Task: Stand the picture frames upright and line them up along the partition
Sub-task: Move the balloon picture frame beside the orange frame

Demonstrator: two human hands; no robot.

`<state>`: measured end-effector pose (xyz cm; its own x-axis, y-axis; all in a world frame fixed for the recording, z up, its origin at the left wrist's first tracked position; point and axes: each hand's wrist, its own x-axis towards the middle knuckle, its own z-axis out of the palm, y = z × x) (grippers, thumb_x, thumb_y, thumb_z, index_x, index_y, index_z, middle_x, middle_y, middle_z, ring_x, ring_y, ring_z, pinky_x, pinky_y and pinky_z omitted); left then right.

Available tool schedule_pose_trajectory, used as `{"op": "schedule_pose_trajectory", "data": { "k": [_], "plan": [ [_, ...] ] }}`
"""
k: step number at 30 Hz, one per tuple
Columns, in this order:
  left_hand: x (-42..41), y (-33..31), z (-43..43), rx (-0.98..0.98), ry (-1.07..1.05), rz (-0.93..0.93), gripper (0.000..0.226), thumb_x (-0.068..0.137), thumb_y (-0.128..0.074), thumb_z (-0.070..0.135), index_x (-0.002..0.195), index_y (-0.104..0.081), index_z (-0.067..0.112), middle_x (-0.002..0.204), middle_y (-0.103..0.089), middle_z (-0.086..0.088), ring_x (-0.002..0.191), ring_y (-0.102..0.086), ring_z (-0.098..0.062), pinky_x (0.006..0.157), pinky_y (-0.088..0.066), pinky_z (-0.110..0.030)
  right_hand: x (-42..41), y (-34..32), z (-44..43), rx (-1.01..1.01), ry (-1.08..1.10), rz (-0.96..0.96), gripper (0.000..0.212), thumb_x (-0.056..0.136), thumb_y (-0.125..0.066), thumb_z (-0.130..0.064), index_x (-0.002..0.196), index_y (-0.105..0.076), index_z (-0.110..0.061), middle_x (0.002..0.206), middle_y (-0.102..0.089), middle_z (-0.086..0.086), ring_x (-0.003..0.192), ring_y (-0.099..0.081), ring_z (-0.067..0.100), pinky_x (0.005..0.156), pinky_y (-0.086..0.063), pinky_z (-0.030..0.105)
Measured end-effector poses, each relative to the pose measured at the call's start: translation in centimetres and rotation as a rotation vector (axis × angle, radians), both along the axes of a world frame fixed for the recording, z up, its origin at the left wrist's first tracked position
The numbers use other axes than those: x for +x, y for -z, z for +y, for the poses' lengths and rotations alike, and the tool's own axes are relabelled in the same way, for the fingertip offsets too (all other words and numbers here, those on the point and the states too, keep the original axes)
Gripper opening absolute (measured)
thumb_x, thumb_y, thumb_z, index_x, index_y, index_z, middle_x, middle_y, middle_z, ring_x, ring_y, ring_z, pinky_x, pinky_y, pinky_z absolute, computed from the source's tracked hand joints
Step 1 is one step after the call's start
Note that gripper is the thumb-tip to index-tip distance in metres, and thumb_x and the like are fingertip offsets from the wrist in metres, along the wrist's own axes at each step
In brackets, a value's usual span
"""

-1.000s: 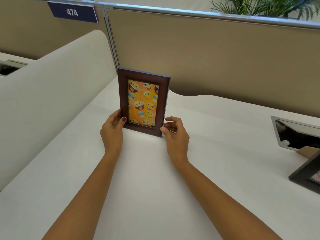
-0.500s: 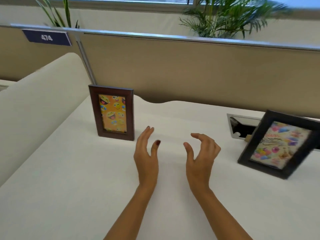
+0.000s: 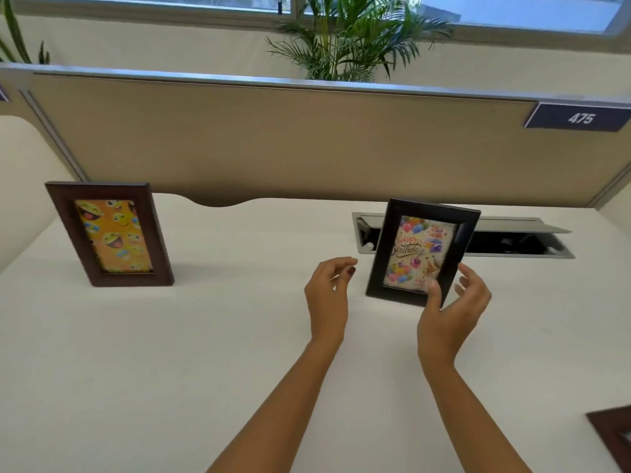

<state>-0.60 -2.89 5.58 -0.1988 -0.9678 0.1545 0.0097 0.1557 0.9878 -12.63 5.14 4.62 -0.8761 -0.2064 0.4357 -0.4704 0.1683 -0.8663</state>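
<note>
A black picture frame with a birthday picture stands on the white desk, tilted a little, in front of the beige partition. My right hand is at its lower right corner, thumb over the front edge, fingers spread just behind the right side. My left hand hovers a short way left of the frame, fingers curled, touching nothing. A brown frame with an emoji picture stands upright at the far left, near the partition.
An open cable hatch is sunk into the desk right behind the black frame. The corner of another brown frame shows at the bottom right edge. A white side divider rises at the left. Sign 475 hangs on the partition.
Both hands let go of the brown frame, which stays standing, and moved right to the black frame. My view swung right with them.
</note>
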Motion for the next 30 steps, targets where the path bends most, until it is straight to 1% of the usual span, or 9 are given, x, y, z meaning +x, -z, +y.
{"op": "schedule_pose_trajectory", "data": {
  "k": [4,7,9,13,18,20,22,26,30],
  "plan": [
    [-2.0,0.3,-0.6,0.044,-0.002,-0.022,0.02,0.092,-0.056,0.012,0.106,-0.067,0.019,0.104,-0.065,0.009,0.091,-0.06,0.004,0.072,-0.043,0.0,-2.2,0.7,0.1,0.007,-0.04,-0.172,0.054,0.088,-0.064,-0.009,0.136,-0.042,-0.018,0.139,-0.044,0.01,0.127,-0.047,0.023,0.096,-0.041,0.027],
    [-3.2,1.0,-1.0,0.07,0.066,-0.078,0.028,0.095,-0.049,0.007,0.115,-0.064,0.018,0.114,-0.061,0.008,0.103,-0.056,-0.002,0.076,-0.04,0.004,-3.3,1.4,0.2,0.02,-0.126,-0.263,0.049,0.09,-0.062,-0.009,0.134,-0.044,-0.015,0.137,-0.05,0.009,0.123,-0.051,0.024,0.093,-0.044,0.027],
    [-4.0,1.5,-0.9,0.087,0.136,-0.103,0.032,0.096,-0.044,0.004,0.121,-0.061,0.017,0.116,-0.058,0.009,0.107,-0.054,-0.005,0.075,-0.039,0.004,-3.7,1.9,0.2,0.049,-0.144,-0.277,0.042,0.09,-0.061,-0.01,0.13,-0.047,-0.013,0.133,-0.054,0.01,0.118,-0.055,0.024,0.088,-0.046,0.025],
    [-5.2,2.4,-0.5,0.103,0.137,-0.126,0.03,0.096,-0.046,0.005,0.12,-0.06,0.015,0.107,-0.059,0.01,0.099,-0.056,-0.007,0.063,-0.042,0.004,-4.1,2.8,0.2,0.107,-0.123,-0.29,0.037,0.091,-0.06,-0.009,0.126,-0.051,-0.009,0.127,-0.057,0.014,0.113,-0.058,0.028,0.088,-0.048,0.03],
    [-5.5,2.8,-0.4,0.108,0.106,-0.133,0.028,0.094,-0.047,0.002,0.115,-0.06,0.015,0.104,-0.06,0.009,0.093,-0.056,-0.004,0.062,-0.042,0.004,-4.3,2.8,0.6,0.11,-0.13,-0.303,0.035,0.09,-0.062,-0.01,0.124,-0.054,-0.01,0.119,-0.065,0.012,0.099,-0.059,0.016,0.082,-0.047,0.022],
    [-5.4,2.8,-0.5,0.098,0.096,-0.132,0.027,0.094,-0.048,0.001,0.113,-0.06,0.016,0.103,-0.06,0.008,0.09,-0.056,-0.001,0.061,-0.042,0.003,-4.5,2.7,0.7,0.117,-0.132,-0.311,0.034,0.089,-0.063,-0.01,0.121,-0.055,-0.01,0.116,-0.067,0.012,0.096,-0.059,0.015,0.079,-0.047,0.02],
    [-5.0,2.9,-0.6,0.093,0.071,-0.126,0.027,0.094,-0.047,-0.001,0.112,-0.06,0.015,0.103,-0.061,0.007,0.093,-0.057,-0.004,0.062,-0.043,0.002,-4.4,2.6,0.6,0.125,-0.151,-0.314,0.032,0.087,-0.065,-0.009,0.119,-0.057,-0.01,0.114,-0.067,0.012,0.094,-0.062,0.017,0.074,-0.046,0.014],
    [-3.4,2.7,-0.8,0.08,-0.015,-0.119,0.03,0.094,-0.045,-0.003,0.112,-0.06,0.015,0.104,-0.061,0.007,0.095,-0.056,-0.006,0.062,-0.043,0.003,-3.0,2.6,0.4,0.134,-0.246,-0.336,0.029,0.086,-0.066,-0.006,0.113,-0.058,-0.011,0.109,-0.068,0.009,0.093,-0.063,0.017,0.074,-0.048,0.016],
    [0.1,2.4,-1.7,0.057,-0.107,-0.111,0.029,0.094,-0.045,-0.002,0.109,-0.059,0.019,0.104,-0.061,0.006,0.096,-0.057,-0.009,0.063,-0.044,0.001,0.2,2.5,-0.9,0.123,-0.367,-0.335,0.026,0.085,-0.068,-0.006,0.104,-0.056,-0.019,0.104,-0.066,-0.001,0.086,-0.062,0.006,0.069,-0.049,0.007]
  ]
}}
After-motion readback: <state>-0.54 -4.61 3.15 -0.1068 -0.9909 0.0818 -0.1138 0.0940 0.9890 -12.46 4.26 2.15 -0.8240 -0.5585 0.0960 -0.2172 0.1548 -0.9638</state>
